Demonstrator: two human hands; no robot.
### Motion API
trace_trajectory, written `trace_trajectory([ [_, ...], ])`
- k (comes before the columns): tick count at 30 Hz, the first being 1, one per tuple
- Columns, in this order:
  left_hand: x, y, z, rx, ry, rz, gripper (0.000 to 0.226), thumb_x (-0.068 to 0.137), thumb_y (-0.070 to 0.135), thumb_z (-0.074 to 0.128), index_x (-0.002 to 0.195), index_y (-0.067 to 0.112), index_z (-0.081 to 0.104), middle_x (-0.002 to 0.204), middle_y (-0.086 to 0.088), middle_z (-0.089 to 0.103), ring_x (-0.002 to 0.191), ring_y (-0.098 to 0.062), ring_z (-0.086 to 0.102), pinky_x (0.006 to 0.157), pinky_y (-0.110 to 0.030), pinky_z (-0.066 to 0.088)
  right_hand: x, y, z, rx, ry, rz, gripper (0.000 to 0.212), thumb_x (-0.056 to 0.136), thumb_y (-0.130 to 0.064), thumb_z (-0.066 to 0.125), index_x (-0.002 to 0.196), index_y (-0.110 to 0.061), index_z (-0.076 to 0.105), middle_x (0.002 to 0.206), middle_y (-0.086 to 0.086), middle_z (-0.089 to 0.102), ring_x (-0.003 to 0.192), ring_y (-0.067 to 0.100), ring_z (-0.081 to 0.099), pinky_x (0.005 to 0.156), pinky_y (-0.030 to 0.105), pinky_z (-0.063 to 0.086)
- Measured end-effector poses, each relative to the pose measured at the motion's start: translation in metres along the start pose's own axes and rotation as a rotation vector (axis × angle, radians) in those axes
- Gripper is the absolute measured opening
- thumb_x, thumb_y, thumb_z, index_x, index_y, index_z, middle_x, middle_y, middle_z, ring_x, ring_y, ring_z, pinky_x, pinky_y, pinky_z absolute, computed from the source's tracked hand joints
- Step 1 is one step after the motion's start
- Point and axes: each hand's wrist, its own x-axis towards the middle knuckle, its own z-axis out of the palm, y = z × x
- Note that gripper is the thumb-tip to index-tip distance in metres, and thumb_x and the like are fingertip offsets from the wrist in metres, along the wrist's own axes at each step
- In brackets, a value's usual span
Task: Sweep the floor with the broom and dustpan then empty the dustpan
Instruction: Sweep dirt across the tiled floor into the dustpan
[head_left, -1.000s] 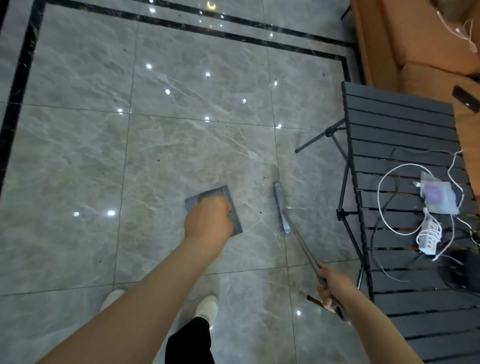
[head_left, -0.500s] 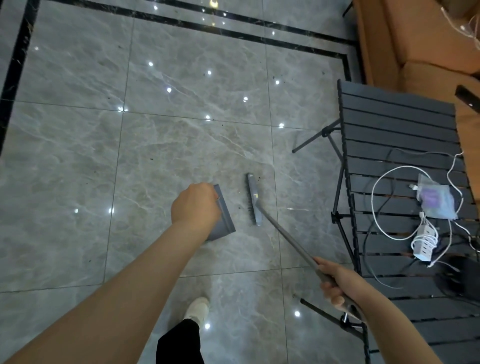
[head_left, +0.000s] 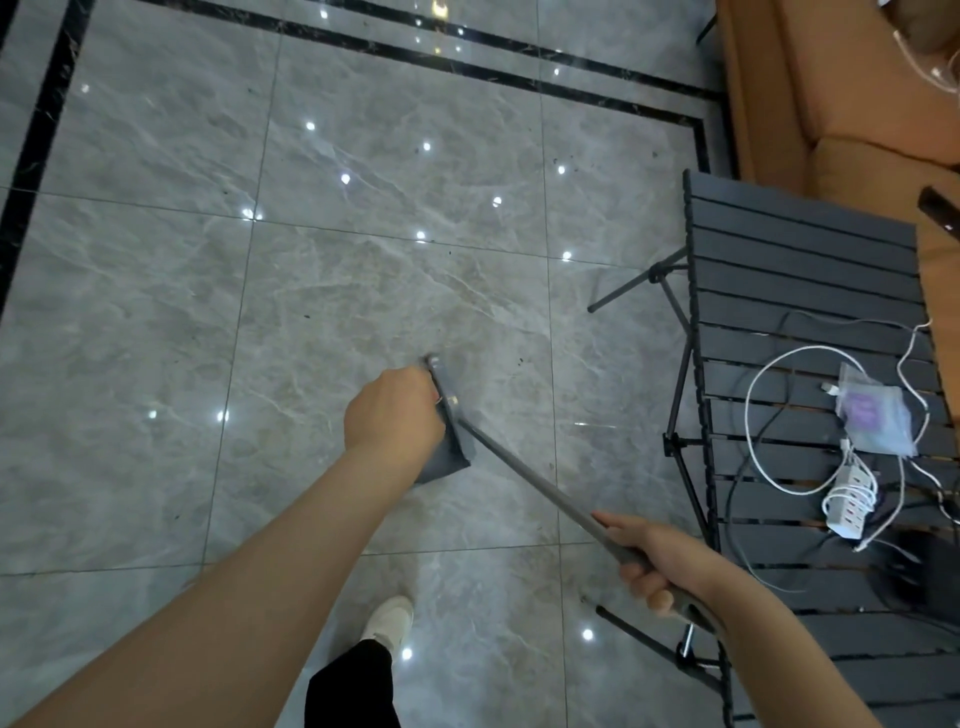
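Mid-sweep: our left hand (head_left: 392, 410) grips the dustpan (head_left: 447, 452) on the floor (head_left: 208, 312); our right hand (head_left: 660, 561) clasps the broom (head_left: 524, 475), its head against the pan. Next, probably lift and empty.

The left hand (head_left: 392, 413) hides most of the dustpan (head_left: 451, 453) and the broom (head_left: 524, 475) head.

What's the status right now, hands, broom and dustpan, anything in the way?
Left hand holds dustpan; right hand holds broom. Broom head at dustpan. Folding table close right.
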Motion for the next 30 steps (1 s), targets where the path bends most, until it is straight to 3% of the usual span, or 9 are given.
trace_trajectory([
  [8, 0.000, -0.005, 0.001, 0.027, 0.014, 0.026, 0.019, 0.087, 0.003, 0.054, 0.090, 0.019, 0.064, 0.092, -0.004, 0.063, 0.079, -0.024, 0.059, 0.065, -0.027, 0.041, 0.020, -0.018, 0.019, -0.081, 0.191, -0.113, 0.044, 0.102, -0.010, 0.030, 0.143, -0.021, 0.040, 0.056, 0.004, 0.036, 0.028, 0.007, 0.031, 0.029, 0.015, 0.028],
  [12, 0.000, -0.003, 0.000, 0.029, 0.011, 0.012, 0.024, 0.087, 0.007, 0.055, 0.108, 0.015, 0.065, 0.106, -0.006, 0.066, 0.095, -0.028, 0.064, 0.074, -0.032, 0.048, 0.032, -0.017, 0.044, -0.031, 0.072, -0.032, 0.044, 0.102, -0.011, 0.030, 0.144, -0.021, 0.037, 0.052, 0.003, 0.035, 0.027, 0.005, 0.027, 0.027, 0.013, 0.024],
  [15, 0.000, -0.003, -0.002, 0.072, -0.010, 0.014, 0.035, 0.086, 0.011, 0.060, 0.122, 0.014, 0.058, 0.107, -0.006, 0.066, 0.095, -0.027, 0.064, 0.073, -0.032, 0.049, 0.021, -0.012, 0.046, 0.006, -0.022, 0.002, 0.042, 0.103, -0.013, 0.030, 0.142, -0.023, 0.038, 0.044, -0.001, 0.035, 0.028, 0.004, 0.025, 0.026, 0.013, 0.023],
  [19, -0.004, -0.004, -0.005, 0.067, -0.036, 0.001, 0.023, 0.088, 0.011, 0.058, 0.110, 0.013, 0.065, 0.108, -0.007, 0.066, 0.096, -0.027, 0.064, 0.067, -0.031, 0.046, -0.005, -0.011, 0.019, 0.162, -0.078, 0.041, 0.039, 0.102, -0.014, 0.032, 0.139, -0.022, 0.042, 0.041, -0.002, 0.034, 0.026, 0.004, 0.026, 0.024, 0.011, 0.022],
  [22, -0.007, -0.006, -0.007, 0.044, -0.010, 0.014, 0.021, 0.091, 0.011, 0.053, 0.109, 0.014, 0.065, 0.110, -0.007, 0.066, 0.100, -0.027, 0.063, 0.070, -0.031, 0.045, -0.015, -0.014, 0.009, 0.140, 0.000, 0.003, 0.041, 0.102, -0.015, 0.032, 0.140, -0.024, 0.042, 0.044, 0.000, 0.033, 0.027, 0.005, 0.026, 0.025, 0.011, 0.023],
  [27, -0.005, -0.007, -0.005, 0.044, -0.012, 0.027, 0.027, 0.091, 0.003, 0.050, 0.112, 0.012, 0.065, 0.112, -0.007, 0.066, 0.099, -0.024, 0.063, 0.071, -0.029, 0.044, 0.008, -0.028, 0.038, -0.151, 0.222, -0.148, 0.042, 0.101, -0.010, 0.033, 0.141, -0.021, 0.043, 0.057, 0.006, 0.040, 0.034, 0.010, 0.035, 0.029, 0.015, 0.030],
  [30, -0.003, -0.008, -0.003, 0.050, -0.013, 0.030, 0.028, 0.091, 0.003, 0.051, 0.113, 0.013, 0.064, 0.113, -0.007, 0.065, 0.100, -0.025, 0.063, 0.076, -0.031, 0.049, 0.022, -0.032, 0.059, -0.229, 0.231, -0.164, 0.041, 0.101, -0.009, 0.035, 0.140, -0.016, 0.044, 0.059, 0.007, 0.043, 0.042, 0.013, 0.036, 0.028, 0.015, 0.032],
])
